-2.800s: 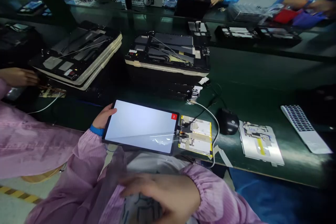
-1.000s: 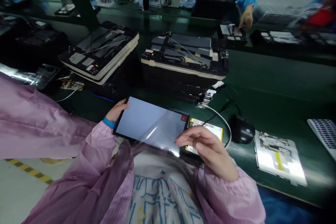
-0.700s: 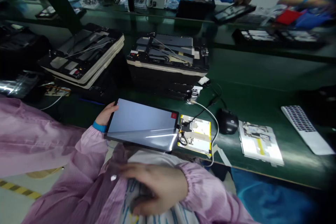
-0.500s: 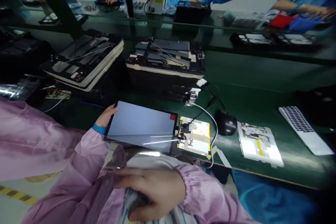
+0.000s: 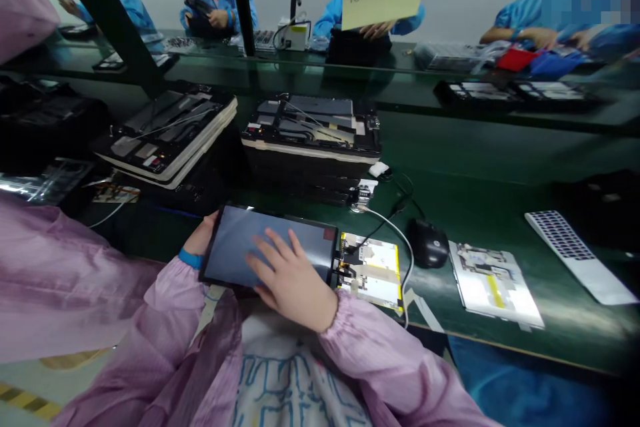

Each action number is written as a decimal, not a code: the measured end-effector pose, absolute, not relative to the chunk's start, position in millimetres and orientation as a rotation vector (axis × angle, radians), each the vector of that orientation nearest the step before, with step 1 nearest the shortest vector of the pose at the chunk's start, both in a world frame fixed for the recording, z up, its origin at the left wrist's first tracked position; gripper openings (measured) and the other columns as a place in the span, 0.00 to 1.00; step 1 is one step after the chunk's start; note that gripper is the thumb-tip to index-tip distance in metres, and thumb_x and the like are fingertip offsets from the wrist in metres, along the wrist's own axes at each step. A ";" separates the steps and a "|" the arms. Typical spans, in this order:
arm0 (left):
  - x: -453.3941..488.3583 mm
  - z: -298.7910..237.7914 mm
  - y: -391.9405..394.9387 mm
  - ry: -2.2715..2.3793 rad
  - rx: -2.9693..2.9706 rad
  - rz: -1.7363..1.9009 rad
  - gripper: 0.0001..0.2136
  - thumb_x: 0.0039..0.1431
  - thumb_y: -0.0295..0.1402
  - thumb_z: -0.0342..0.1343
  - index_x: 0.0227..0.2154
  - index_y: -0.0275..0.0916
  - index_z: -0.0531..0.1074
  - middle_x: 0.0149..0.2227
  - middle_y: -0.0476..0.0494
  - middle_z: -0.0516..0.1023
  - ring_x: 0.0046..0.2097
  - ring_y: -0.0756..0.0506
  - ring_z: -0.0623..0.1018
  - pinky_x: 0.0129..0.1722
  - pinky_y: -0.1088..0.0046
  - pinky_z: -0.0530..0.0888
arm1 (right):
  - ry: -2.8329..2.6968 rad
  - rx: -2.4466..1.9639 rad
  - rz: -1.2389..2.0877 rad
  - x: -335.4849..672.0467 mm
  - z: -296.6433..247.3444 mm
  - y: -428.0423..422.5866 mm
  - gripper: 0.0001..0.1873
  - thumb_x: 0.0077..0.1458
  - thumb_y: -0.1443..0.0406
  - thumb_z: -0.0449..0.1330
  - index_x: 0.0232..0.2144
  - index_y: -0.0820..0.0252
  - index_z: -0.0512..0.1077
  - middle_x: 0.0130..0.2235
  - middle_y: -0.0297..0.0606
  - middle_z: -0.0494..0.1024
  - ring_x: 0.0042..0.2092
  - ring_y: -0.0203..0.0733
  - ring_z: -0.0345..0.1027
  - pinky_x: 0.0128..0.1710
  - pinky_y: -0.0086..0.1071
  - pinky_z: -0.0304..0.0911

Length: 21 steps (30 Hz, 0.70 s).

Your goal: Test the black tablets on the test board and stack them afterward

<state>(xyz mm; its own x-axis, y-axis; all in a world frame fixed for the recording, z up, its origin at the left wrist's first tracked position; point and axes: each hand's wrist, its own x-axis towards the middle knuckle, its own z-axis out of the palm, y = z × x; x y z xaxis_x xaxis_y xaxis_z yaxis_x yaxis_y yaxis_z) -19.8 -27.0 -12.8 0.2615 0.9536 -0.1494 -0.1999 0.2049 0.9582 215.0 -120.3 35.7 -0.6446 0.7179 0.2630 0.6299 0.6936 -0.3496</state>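
A tablet screen (image 5: 227,250) with a black border and a small dark red patch in its corner is tilted at the table's front edge. My left hand (image 5: 201,235), with a blue band at the wrist, is closed on its left edge; most of the fingers are hidden behind it. Across the lit, dim grey face, my right hand (image 5: 295,277) lies with fingers spread, slightly blurred. Whether it presses on the glass I cannot tell. Dark connectors at the screen's right side lead to a circuit board with a white, yellow-edged battery pack (image 5: 383,257).
Two stacks of black tablet housings (image 5: 310,137) stand behind the screen. Right of the board are a white cable (image 5: 395,230), a black mouse (image 5: 429,243), a silver panel (image 5: 495,280) and a white keyboard (image 5: 565,240). Co-workers in blue sit beyond the shelf (image 5: 400,90).
My right hand has risen from my lap onto the screen. The screen has gone from bright to dim, and the clear film along its lower part no longer shows. My left hand keeps its hold.
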 end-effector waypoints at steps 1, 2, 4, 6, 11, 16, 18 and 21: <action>-20.0 -13.1 -26.5 0.953 1.023 0.998 0.36 0.40 0.62 0.57 0.43 0.35 0.76 0.38 0.36 0.80 0.42 0.35 0.78 0.38 0.62 0.75 | -2.519 -1.097 0.254 214.0 33.0 -117.4 0.20 0.58 0.65 0.55 0.53 0.60 0.64 0.61 0.49 0.61 0.63 0.58 0.47 0.59 0.61 0.46; -20.4 -13.5 -25.8 0.964 1.025 0.991 0.37 0.39 0.62 0.57 0.43 0.35 0.76 0.38 0.35 0.80 0.43 0.34 0.78 0.39 0.62 0.75 | -2.521 -1.125 0.206 214.0 29.9 -116.3 0.17 0.58 0.67 0.55 0.50 0.61 0.67 0.58 0.49 0.64 0.60 0.57 0.52 0.57 0.58 0.52; -21.4 -14.3 -24.3 0.996 1.025 0.973 0.37 0.39 0.63 0.56 0.42 0.35 0.77 0.37 0.35 0.80 0.44 0.32 0.77 0.39 0.61 0.74 | -2.534 -1.148 0.167 217.7 23.6 -119.7 0.08 0.57 0.70 0.54 0.40 0.61 0.71 0.49 0.47 0.71 0.50 0.52 0.62 0.48 0.49 0.62; -22.3 -15.8 -23.3 1.024 1.021 0.962 0.38 0.39 0.64 0.54 0.42 0.35 0.77 0.37 0.35 0.80 0.44 0.32 0.77 0.40 0.60 0.74 | -2.507 -1.153 0.196 227.0 19.0 -128.6 0.06 0.56 0.71 0.54 0.31 0.60 0.70 0.37 0.43 0.73 0.39 0.46 0.64 0.38 0.42 0.64; -21.1 -18.2 -22.5 1.021 1.021 0.969 0.41 0.38 0.67 0.51 0.42 0.35 0.77 0.35 0.36 0.80 0.44 0.32 0.77 0.38 0.62 0.75 | -2.145 -1.150 0.378 268.0 16.1 -149.2 0.11 0.54 0.73 0.52 0.40 0.60 0.68 0.38 0.42 0.71 0.40 0.45 0.64 0.40 0.41 0.64; -14.5 -12.7 -21.9 1.060 0.984 0.983 0.45 0.29 0.70 0.51 0.40 0.35 0.77 0.34 0.36 0.80 0.44 0.31 0.77 0.39 0.63 0.75 | -1.975 -1.357 0.506 301.0 5.3 -154.8 0.30 0.55 0.67 0.56 0.59 0.59 0.53 0.59 0.51 0.56 0.61 0.53 0.52 0.56 0.52 0.58; -12.1 -9.9 -22.4 1.060 0.974 0.988 0.44 0.30 0.70 0.52 0.40 0.34 0.77 0.35 0.35 0.80 0.44 0.32 0.78 0.40 0.63 0.75 | -1.972 -1.399 0.553 305.1 -1.5 -157.7 0.35 0.54 0.66 0.57 0.62 0.58 0.47 0.63 0.52 0.49 0.65 0.55 0.45 0.59 0.54 0.55; -9.9 -7.1 -23.6 1.053 0.961 0.986 0.43 0.35 0.69 0.51 0.43 0.34 0.76 0.36 0.35 0.80 0.44 0.33 0.78 0.40 0.63 0.75 | -1.989 -1.422 0.579 304.2 -9.2 -161.9 0.40 0.53 0.65 0.58 0.63 0.57 0.44 0.66 0.52 0.41 0.67 0.57 0.39 0.60 0.55 0.54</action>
